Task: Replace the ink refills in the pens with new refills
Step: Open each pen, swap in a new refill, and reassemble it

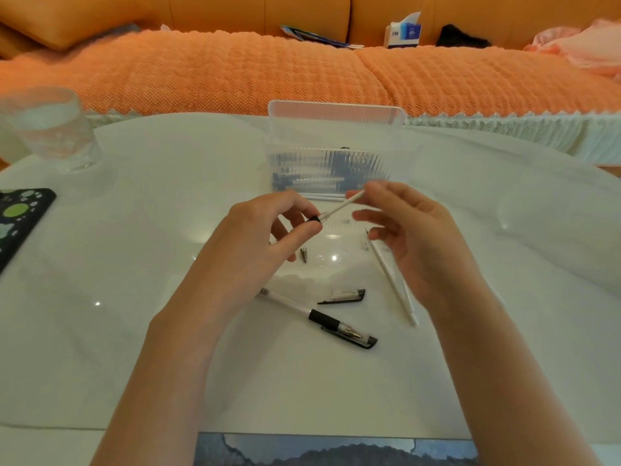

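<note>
The pen barrel (339,207), white with a black collar at its near end, is held in the air above the middle of the tabletop (161,297), tilted up toward the right. The left hand (265,230) has its grip pinched on the black collar; the right hand (415,230) has its grip pinched on the far end. Beneath them on the tabletop lie a small metal tip (303,254), 1 loose cap (344,295), 1 capped pen (319,316) and thin white refills (393,280). A clear ribbed box (332,136) stands toward the far edge, a glass (50,129) by the far left corner, and a phone (20,216) at the left edge.
</note>
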A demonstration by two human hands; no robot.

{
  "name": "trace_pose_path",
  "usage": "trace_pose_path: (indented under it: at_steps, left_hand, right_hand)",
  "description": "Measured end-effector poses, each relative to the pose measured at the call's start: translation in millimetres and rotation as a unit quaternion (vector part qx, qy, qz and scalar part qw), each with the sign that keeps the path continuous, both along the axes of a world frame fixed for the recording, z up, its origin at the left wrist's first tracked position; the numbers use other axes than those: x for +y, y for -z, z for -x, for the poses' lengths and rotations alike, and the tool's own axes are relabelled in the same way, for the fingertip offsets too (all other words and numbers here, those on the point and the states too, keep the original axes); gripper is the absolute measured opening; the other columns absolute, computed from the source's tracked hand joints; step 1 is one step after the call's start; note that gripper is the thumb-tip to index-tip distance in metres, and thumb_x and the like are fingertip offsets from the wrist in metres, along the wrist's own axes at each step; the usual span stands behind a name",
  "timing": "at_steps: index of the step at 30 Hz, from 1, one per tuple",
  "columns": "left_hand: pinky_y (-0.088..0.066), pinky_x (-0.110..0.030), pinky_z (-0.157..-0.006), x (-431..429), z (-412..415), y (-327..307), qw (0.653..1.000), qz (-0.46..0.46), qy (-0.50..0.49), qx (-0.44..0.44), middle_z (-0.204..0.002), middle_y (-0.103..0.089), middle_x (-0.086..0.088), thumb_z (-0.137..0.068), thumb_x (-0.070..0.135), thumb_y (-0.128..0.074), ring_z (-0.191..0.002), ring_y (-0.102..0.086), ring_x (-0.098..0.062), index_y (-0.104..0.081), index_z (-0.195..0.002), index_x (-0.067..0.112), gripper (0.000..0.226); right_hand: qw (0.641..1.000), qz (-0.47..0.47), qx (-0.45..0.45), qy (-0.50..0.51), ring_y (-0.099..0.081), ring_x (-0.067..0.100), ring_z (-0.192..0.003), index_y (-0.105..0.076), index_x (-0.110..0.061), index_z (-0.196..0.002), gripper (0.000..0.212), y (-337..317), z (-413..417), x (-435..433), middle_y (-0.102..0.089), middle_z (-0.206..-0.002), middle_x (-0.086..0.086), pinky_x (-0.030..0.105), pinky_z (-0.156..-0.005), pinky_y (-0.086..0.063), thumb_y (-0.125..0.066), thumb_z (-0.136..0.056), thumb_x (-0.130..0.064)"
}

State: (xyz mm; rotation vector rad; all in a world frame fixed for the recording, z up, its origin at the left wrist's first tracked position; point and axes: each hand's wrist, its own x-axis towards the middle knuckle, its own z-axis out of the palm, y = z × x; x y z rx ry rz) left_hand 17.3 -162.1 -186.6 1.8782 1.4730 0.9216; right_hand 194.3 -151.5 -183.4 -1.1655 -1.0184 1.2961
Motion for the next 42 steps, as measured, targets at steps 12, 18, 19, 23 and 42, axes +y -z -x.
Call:
trace_pose_path:
  at_steps: [12, 18, 19, 23, 42]
  left_hand:
    - [-0.042, -0.021, -0.061, 1.0, 8.2, 2.7, 0.999, 0.021, -0.010, 0.032, -0.084, -0.062, 0.019, -0.085, 0.040, -0.062, -0.067, -0.060, -0.005, -0.065, -0.088, 0.038, 0.004]
    - [-0.043, -0.021, -0.061, 1.7, 8.5, 3.5, 0.999, 0.028, -0.013, 0.036, -0.082, -0.061, 0.021, -0.085, 0.040, -0.062, -0.069, -0.060, -0.004, -0.066, -0.087, 0.038, 0.005]
    - [-0.045, -0.021, -0.061, 1.7, 8.8, 3.8, 0.999, 0.030, -0.013, 0.035, -0.082, -0.061, 0.021, -0.085, 0.040, -0.062, -0.068, -0.060, -0.004, -0.066, -0.088, 0.038, 0.005]
    - [-0.043, -0.021, -0.061, 1.8, 10.0, 4.2, 0.999, 0.036, -0.014, 0.036, -0.081, -0.062, 0.018, -0.085, 0.039, -0.062, -0.068, -0.060, -0.004, -0.066, -0.087, 0.037, 0.004]
    - [-0.043, -0.021, -0.062, 1.7, 15.0, 4.8, 0.998, 0.035, -0.025, 0.038, -0.083, -0.062, 0.017, -0.086, 0.041, -0.061, -0.068, -0.060, -0.002, -0.066, -0.088, 0.037, 0.007]
  right_hand:
    - [0.957, -0.038, -0.230, 0.170, -0.056, 0.006, -0.052, -0.067, -0.006, -0.092, 0.012, 1.4, -50.7, 11.6, -0.066, -0.068, 0.003, 0.016, -0.050, -0.044, -0.064, -0.087, -0.016]
    - [0.904, -0.010, -0.405, 0.135, -0.057, 0.006, -0.062, -0.066, -0.014, -0.082, 0.007, 13.5, -39.6, 13.2, -0.065, -0.071, -0.002, 0.015, -0.054, -0.040, -0.063, -0.086, -0.019]
    - [0.900, -0.004, -0.417, 0.129, -0.058, 0.006, -0.063, -0.066, -0.014, -0.082, 0.007, 15.0, -38.3, 13.7, -0.065, -0.073, -0.002, 0.016, -0.055, -0.041, -0.064, -0.086, -0.019]
    - [0.870, 0.014, -0.476, 0.129, -0.058, 0.015, -0.078, -0.067, -0.014, -0.094, 0.013, 20.9, -35.2, 17.8, -0.064, -0.088, -0.001, 0.028, -0.069, -0.045, -0.065, -0.085, -0.023]
    - [0.779, -0.135, -0.611, 0.036, -0.035, 0.026, -0.109, -0.063, -0.023, -0.120, 0.028, 43.4, -12.6, 51.4, -0.046, -0.102, 0.002, 0.030, -0.094, -0.030, -0.048, -0.097, -0.022]
